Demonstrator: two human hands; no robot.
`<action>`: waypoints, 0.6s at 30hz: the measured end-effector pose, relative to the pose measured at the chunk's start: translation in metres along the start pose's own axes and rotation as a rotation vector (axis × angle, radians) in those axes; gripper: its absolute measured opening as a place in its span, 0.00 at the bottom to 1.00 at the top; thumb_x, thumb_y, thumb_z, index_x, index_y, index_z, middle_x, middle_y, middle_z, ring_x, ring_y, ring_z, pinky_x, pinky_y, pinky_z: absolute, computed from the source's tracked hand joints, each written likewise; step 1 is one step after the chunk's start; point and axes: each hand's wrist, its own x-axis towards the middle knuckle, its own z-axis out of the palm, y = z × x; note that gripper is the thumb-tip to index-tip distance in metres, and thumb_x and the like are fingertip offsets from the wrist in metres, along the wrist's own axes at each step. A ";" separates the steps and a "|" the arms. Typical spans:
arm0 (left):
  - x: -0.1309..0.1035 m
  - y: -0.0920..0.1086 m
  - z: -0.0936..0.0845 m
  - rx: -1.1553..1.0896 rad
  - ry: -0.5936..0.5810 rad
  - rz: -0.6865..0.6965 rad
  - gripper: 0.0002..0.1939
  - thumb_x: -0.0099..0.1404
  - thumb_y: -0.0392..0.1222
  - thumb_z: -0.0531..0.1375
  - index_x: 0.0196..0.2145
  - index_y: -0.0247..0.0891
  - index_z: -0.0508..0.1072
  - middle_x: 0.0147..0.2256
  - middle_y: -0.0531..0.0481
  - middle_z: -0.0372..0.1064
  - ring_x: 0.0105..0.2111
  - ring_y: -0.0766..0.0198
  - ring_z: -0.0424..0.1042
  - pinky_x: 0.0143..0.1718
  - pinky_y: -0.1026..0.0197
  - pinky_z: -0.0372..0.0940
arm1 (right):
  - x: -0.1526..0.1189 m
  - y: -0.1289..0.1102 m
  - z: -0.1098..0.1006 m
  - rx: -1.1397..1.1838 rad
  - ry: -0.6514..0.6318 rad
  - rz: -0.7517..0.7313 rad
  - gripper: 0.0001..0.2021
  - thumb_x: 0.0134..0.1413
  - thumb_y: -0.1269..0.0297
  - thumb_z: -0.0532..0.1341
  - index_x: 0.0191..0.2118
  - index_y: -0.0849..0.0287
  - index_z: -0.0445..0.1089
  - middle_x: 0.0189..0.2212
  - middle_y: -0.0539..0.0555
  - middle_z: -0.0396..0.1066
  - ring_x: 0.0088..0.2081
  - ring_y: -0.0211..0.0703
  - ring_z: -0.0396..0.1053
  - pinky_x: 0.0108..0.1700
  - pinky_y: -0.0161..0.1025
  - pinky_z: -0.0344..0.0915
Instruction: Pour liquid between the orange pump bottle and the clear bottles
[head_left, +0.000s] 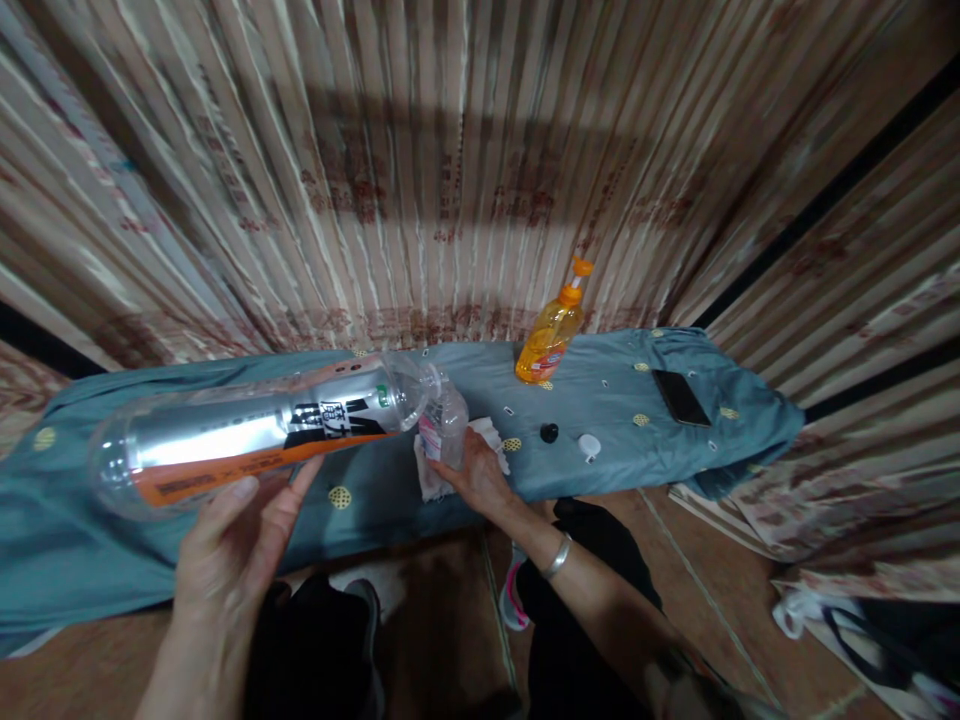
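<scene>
My left hand (244, 525) supports a large clear bottle (247, 430) with a silver and orange label. The bottle lies nearly level, its neck pointing right at the mouth of a small clear bottle (448, 425). My right hand (476, 470) is wrapped round this small bottle, which stands on a white cloth (431, 485). Whether the two mouths touch is hard to tell. A black cap (549, 433) and a white cap (589, 445) lie to the right of my right hand.
An orange pump bottle (551, 340) stands near the back edge of the blue cloth-covered surface (615, 390). A dark phone (680, 397) lies at the right. Striped curtains (420, 180) hang behind. A bag (885, 640) is at the lower right.
</scene>
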 end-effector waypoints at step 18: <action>0.001 0.000 -0.003 -0.016 -0.022 -0.004 0.25 0.33 0.43 0.79 0.31 0.46 0.77 0.33 0.63 0.79 0.41 0.60 0.75 0.67 0.44 0.61 | 0.000 0.004 0.005 0.041 0.027 -0.003 0.26 0.54 0.55 0.70 0.55 0.61 0.69 0.45 0.62 0.77 0.49 0.58 0.77 0.51 0.53 0.75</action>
